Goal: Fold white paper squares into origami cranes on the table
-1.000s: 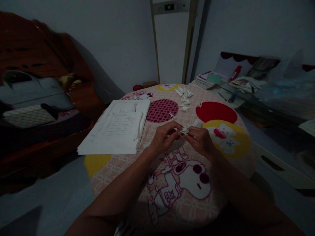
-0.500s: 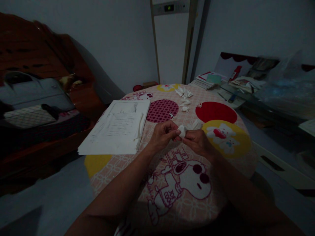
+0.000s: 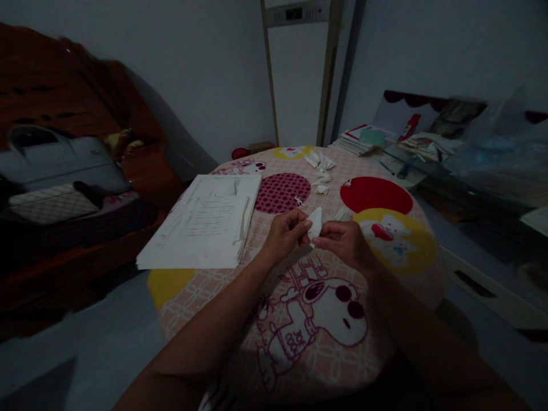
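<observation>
Above the middle of the round table, a small folded piece of white paper (image 3: 315,222) with a pointed top is held between both hands. My left hand (image 3: 287,231) pinches its left side, thumb in front. My right hand (image 3: 342,242) is closed on its lower right edge with thumb and forefinger. Just behind my right hand, another pale scrap (image 3: 342,213) lies on the cloth, partly hidden. Farther back sit several crumpled or twisted white paper pieces (image 3: 322,162).
A stack of written sheets (image 3: 201,222) lies at the left on the patterned tablecloth (image 3: 334,365). To the right stands a glass-topped stand with papers (image 3: 357,140) and a clear plastic bag (image 3: 492,142). A bench with a grey handbag (image 3: 72,162) is at the left.
The white paper shows more between my hands now and stands up taller as a pointed shape. My right hand has shifted slightly, its fingers lower on the paper's edge.
</observation>
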